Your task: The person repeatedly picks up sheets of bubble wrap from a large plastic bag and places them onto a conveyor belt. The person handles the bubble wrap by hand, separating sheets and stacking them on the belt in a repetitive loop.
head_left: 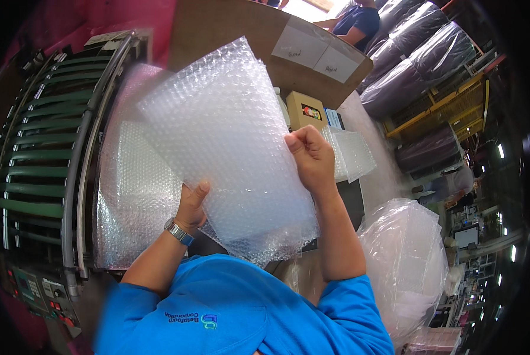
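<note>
A stack of clear bubble wrap sheets (235, 130) is held up in front of me, tilted, with its top corner pointing away. My left hand (193, 206) grips the lower left edge, thumb on the face and fingers hidden behind; a metal watch is on that wrist. On the right edge, my right hand (311, 155) is closed in a pinch on the sheets. Beneath and to the left lies more bubble wrap (137, 171), in a pinkish and clear layer beside the machine.
A machine with green rollers (40, 139) and a control panel (43, 296) stands at left. Ahead are a brown board (226, 26) with paper labels and a cardboard box (305, 109). Smaller bubble sheets (354, 152) lie right, near a large plastic-wrapped bundle (404, 260). Other people stand farther off.
</note>
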A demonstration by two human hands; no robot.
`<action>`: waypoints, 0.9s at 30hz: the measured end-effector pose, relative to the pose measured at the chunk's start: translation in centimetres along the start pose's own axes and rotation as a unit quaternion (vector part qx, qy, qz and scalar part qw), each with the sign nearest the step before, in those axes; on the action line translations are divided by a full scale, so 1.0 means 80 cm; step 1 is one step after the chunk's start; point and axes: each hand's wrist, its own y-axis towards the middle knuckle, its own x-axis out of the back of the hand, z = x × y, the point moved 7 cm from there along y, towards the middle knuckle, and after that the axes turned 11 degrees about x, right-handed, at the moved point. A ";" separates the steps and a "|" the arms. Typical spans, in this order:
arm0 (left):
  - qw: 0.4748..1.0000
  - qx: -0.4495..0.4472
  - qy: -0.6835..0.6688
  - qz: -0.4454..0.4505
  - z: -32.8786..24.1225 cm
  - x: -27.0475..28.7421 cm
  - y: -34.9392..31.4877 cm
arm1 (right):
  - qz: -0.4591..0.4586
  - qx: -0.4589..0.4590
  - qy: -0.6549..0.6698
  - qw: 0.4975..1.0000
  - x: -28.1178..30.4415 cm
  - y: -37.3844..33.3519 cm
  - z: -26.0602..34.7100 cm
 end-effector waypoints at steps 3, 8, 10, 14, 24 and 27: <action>1.000 0.000 0.009 0.001 -0.006 -0.002 -0.003 | -0.119 -0.070 0.223 0.965 0.035 -0.001 -0.026; 0.998 -0.056 0.025 -0.007 -0.018 -0.009 -0.006 | -0.033 -0.121 0.174 0.977 0.028 -0.009 -0.014; 0.998 -0.055 0.026 -0.013 -0.014 -0.004 -0.005 | 0.010 -0.063 0.033 0.997 0.008 -0.018 0.003; 0.997 -0.054 0.044 -0.017 -0.013 0.001 -0.008 | -0.122 -0.095 0.200 0.967 0.041 -0.029 -0.028; 0.998 -0.052 0.036 0.003 -0.010 -0.001 -0.010 | -0.059 -0.126 0.059 0.989 0.022 -0.033 -0.042; 0.999 -0.034 0.014 0.009 -0.005 0.006 -0.010 | -0.211 -0.186 0.299 0.912 0.045 -0.035 -0.070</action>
